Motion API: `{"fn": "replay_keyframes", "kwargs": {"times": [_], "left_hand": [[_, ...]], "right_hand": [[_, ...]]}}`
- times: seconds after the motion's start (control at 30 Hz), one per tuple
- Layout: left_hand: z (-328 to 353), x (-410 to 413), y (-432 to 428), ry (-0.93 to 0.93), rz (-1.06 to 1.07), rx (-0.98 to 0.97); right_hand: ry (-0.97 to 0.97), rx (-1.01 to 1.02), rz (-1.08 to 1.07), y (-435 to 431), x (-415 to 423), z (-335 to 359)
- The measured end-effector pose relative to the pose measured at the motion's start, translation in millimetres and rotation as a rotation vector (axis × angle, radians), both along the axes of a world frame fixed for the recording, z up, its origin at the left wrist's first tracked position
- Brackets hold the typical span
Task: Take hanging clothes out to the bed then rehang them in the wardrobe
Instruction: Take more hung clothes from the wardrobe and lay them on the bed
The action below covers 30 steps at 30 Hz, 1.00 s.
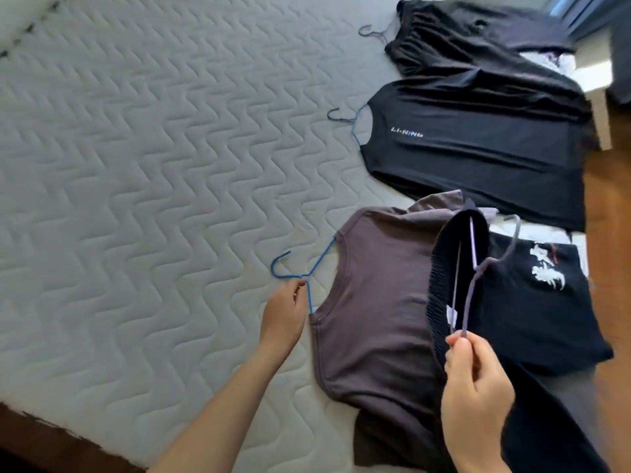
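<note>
A brown T-shirt (372,295) lies flat on the bed on a blue hanger (290,273). My left hand (285,314) pinches that hanger at its neck, just below the hook. My right hand (474,397) pinches the hook of a purple hanger (478,278) and holds it raised. Dark shorts (532,302) with a white print hang from it, partly over the brown shirt. Further back lie a black T-shirt (478,155) with white lettering and a dark garment (461,39), each on its own hanger.
The white quilted mattress (153,165) stretches to the left. Its right edge meets a wooden floor (611,206). A dark bed frame edge (41,435) shows at the lower left. White furniture (594,83) stands at the far right.
</note>
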<state>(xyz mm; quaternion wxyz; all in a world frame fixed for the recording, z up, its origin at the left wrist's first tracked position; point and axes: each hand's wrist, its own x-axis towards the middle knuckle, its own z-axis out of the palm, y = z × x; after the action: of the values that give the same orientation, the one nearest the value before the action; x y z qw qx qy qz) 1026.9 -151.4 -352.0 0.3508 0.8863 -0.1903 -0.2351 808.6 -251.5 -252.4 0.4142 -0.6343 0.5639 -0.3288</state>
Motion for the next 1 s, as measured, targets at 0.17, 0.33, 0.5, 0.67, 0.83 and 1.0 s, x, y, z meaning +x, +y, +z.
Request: {"fn": "replay_keyframes", "kwargs": {"times": [0.17,0.33,0.5,0.67,0.83,1.0], "left_hand": [[132,-36,48,-0.122,-0.052,-0.187],[248,-102,129,-0.121,0.030,-0.253],[293,-183,224,-0.120,0.222,-0.246],[282,-269,311,-0.089,0.530,-0.255],[271,-331,385,0.007,0.803,-0.211],[270,-339,435,0.056,1.032,-0.308]], "right_hand": [[-0.068,-0.108,0.011,15,-59,146],[-0.172,-0.084,0.262,52,-112,258],[-0.291,0.038,0.530,92,-144,284],[-0.295,0.085,0.771,126,-137,274],[-0.266,0.128,0.940,165,-105,267],[-0.230,0.161,1.008,209,-57,259]]}}
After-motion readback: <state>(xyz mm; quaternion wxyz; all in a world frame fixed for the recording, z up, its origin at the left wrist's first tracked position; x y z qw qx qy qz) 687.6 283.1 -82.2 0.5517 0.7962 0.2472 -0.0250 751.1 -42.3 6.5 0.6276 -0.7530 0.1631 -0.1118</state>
